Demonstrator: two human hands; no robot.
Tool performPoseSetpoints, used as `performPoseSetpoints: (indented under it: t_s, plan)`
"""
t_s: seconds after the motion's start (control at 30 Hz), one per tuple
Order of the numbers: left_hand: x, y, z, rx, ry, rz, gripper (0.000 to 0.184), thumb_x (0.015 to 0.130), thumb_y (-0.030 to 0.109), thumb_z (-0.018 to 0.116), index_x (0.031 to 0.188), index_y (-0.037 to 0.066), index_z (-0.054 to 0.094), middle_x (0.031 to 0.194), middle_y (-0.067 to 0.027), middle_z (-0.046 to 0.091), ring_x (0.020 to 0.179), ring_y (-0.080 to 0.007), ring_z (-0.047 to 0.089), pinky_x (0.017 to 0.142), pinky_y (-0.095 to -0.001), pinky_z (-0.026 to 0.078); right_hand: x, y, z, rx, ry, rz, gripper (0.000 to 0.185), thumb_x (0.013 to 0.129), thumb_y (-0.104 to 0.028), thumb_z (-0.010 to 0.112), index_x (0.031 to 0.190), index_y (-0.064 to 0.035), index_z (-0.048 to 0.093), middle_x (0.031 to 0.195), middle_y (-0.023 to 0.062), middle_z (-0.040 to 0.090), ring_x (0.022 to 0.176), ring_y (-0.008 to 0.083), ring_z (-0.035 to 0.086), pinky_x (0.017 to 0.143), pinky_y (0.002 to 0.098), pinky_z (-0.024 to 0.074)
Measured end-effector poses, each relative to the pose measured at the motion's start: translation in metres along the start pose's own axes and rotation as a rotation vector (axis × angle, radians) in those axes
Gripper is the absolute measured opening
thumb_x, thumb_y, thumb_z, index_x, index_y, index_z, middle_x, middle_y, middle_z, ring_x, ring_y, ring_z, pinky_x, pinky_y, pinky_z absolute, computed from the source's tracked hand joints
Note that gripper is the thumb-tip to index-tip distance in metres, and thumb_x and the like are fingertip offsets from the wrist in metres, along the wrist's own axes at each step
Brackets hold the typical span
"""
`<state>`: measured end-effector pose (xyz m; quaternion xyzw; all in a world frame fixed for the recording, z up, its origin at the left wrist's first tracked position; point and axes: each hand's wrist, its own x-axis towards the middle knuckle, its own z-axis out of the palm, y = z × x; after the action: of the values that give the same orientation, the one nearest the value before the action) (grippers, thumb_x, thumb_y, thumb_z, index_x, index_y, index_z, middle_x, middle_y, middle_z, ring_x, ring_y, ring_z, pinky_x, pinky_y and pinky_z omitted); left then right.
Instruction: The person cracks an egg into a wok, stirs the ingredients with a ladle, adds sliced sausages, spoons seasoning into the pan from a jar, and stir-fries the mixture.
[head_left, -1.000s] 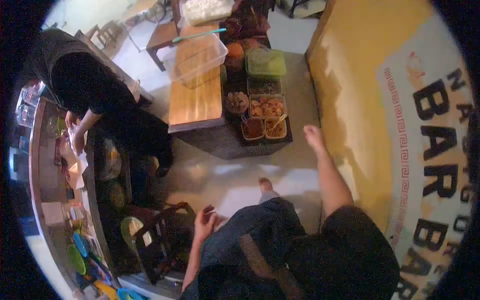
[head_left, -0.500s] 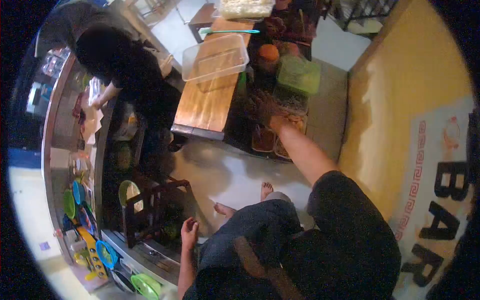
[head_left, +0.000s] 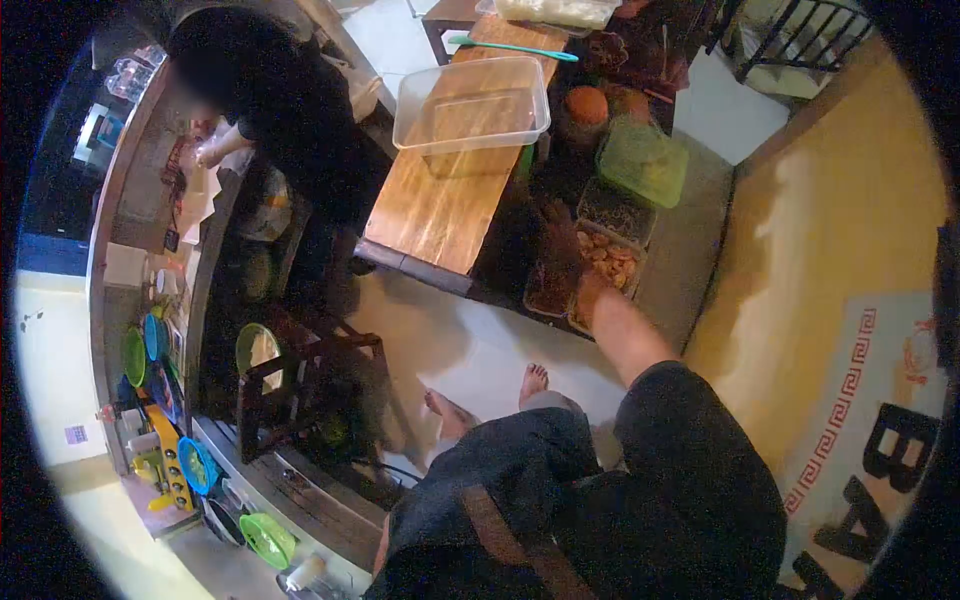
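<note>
My right hand (head_left: 562, 232) reaches forward into deep shadow beside the wooden table. It hovers over or touches plastic tubs; the shadow hides which. Its dim fingers look stretched out, with nothing visible in them. Orange-brown pieces fill one tub (head_left: 612, 262) by my wrist. A tub of dark bits (head_left: 617, 212) sits just beyond, and another dark-filled tub (head_left: 550, 290) lies to the left. Farther back is a container with a translucent green lid (head_left: 645, 165). My left hand does not show; only a sliver of that arm appears at my side.
A clear plastic box (head_left: 470, 145) rests on the wooden table (head_left: 430, 215), with a turquoise stick (head_left: 515, 48) behind it. At left, another person (head_left: 270, 100) leans over a counter. A dark chair (head_left: 300, 380) stands front left. A yellow wall (head_left: 800, 230) borders the right.
My view has shifted, so the table and tubs sit farther right. My right arm has drawn back slightly over the tubs. My left hand has dropped out of sight.
</note>
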<state>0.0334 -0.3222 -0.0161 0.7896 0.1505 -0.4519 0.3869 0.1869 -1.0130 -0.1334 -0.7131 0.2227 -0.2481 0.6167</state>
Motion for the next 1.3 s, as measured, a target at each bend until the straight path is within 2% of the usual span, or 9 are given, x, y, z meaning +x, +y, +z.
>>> performPoseSetpoints:
  t_s: [0.2, 0.33, 0.53, 0.67, 0.87, 0.93, 1.13, 1.23, 1.3]
  plan:
    - [0.022, 0.001, -0.037, -0.380, -0.004, -0.018, 0.039, 0.083, 0.013, 0.067, 0.113, -0.006, 0.053, 0.104, -0.0144, 0.061, 0.095, -0.0202, 0.059, 0.086, -0.0311, 0.046, -0.022, -0.101, 0.017, 0.234, 0.057, 0.281, 0.036, 0.092, -0.011, 0.045, 0.128, -0.0073, 0.047, 0.133, 0.0114, 0.046, 0.119, 0.0251, 0.045, 0.101, 0.0343, 0.0377]
    - [-0.018, 0.144, 0.005, 0.210, 0.078, 0.169, 0.042, 0.084, 0.015, 0.066, 0.118, -0.003, 0.051, 0.111, -0.0133, 0.060, 0.097, -0.0186, 0.059, 0.083, -0.0307, 0.047, -0.017, -0.043, 0.006, -0.940, 0.016, -0.399, 0.039, 0.090, -0.018, 0.046, 0.128, -0.0100, 0.049, 0.137, 0.0109, 0.041, 0.123, 0.0279, 0.041, 0.104, 0.0348, 0.0332]
    - [0.007, 0.177, 0.022, 0.173, -0.015, 0.262, 0.042, 0.085, 0.015, 0.064, 0.120, -0.002, 0.050, 0.112, -0.0144, 0.059, 0.102, -0.0198, 0.059, 0.085, -0.0313, 0.048, -0.002, 0.027, -0.012, -0.752, -0.033, -0.517, 0.039, 0.090, -0.013, 0.038, 0.126, -0.0134, 0.053, 0.137, 0.0137, 0.040, 0.126, 0.0323, 0.036, 0.109, 0.0386, 0.0256]
    - [0.016, 0.246, 0.070, 0.203, -0.186, 0.326, 0.037, 0.086, 0.014, 0.062, 0.119, -0.001, 0.051, 0.113, -0.0145, 0.059, 0.103, -0.0199, 0.058, 0.088, -0.0319, 0.047, -0.005, -0.007, 0.019, -0.674, 0.107, 0.070, 0.038, 0.089, -0.012, 0.042, 0.126, -0.0117, 0.052, 0.137, 0.0143, 0.040, 0.124, 0.0344, 0.037, 0.107, 0.0391, 0.0285]
    - [0.040, 0.407, 0.230, 0.412, -0.271, 1.119, 0.036, 0.085, 0.014, 0.058, 0.118, 0.000, 0.051, 0.114, -0.0210, 0.055, 0.113, -0.0346, 0.050, 0.095, -0.0400, 0.040, 0.009, -0.008, 0.001, -0.497, -0.050, -0.063, 0.040, 0.085, -0.017, 0.052, 0.125, -0.0120, 0.053, 0.132, 0.0165, 0.044, 0.118, 0.0355, 0.044, 0.102, 0.0396, 0.0347]
    - [0.113, 0.420, 0.299, 0.605, 0.213, 1.463, 0.035, 0.087, 0.014, 0.054, 0.119, -0.001, 0.049, 0.121, -0.0223, 0.050, 0.119, -0.0325, 0.044, 0.098, -0.0406, 0.038, 0.008, -0.041, -0.005, -0.291, -0.030, 0.063, 0.041, 0.084, -0.017, 0.055, 0.125, -0.0121, 0.053, 0.130, 0.0174, 0.046, 0.116, 0.0355, 0.047, 0.100, 0.0398, 0.0372]
    - [0.215, 0.482, 0.359, 0.491, 0.535, 0.924, 0.036, 0.088, 0.016, 0.052, 0.120, 0.000, 0.049, 0.121, -0.0207, 0.050, 0.117, -0.0316, 0.045, 0.096, -0.0399, 0.039, 0.016, -0.057, -0.007, -0.689, 0.008, -0.403, 0.046, 0.083, -0.023, 0.057, 0.127, -0.0109, 0.051, 0.119, 0.0199, 0.054, 0.107, 0.0382, 0.053, 0.097, 0.0411, 0.0403]
    - [0.234, 0.489, 0.360, 0.376, 0.493, 0.855, 0.036, 0.089, 0.017, 0.052, 0.120, 0.001, 0.048, 0.121, -0.0200, 0.050, 0.116, -0.0311, 0.045, 0.096, -0.0396, 0.039, 0.005, -0.046, 0.019, -0.160, 0.337, 0.159, 0.042, 0.085, -0.029, 0.055, 0.123, -0.0122, 0.054, 0.117, 0.0205, 0.055, 0.106, 0.0389, 0.053, 0.093, 0.0421, 0.0420]
    - [0.242, 0.492, 0.360, 0.307, 0.441, 0.832, 0.036, 0.089, 0.018, 0.051, 0.120, 0.001, 0.048, 0.120, -0.0195, 0.050, 0.115, -0.0308, 0.045, 0.095, -0.0393, 0.039, 0.003, -0.073, 0.005, -0.595, 0.156, -0.052, 0.039, 0.087, -0.031, 0.053, 0.120, -0.0107, 0.056, 0.114, 0.0205, 0.056, 0.104, 0.0379, 0.054, 0.091, 0.0420, 0.0432]
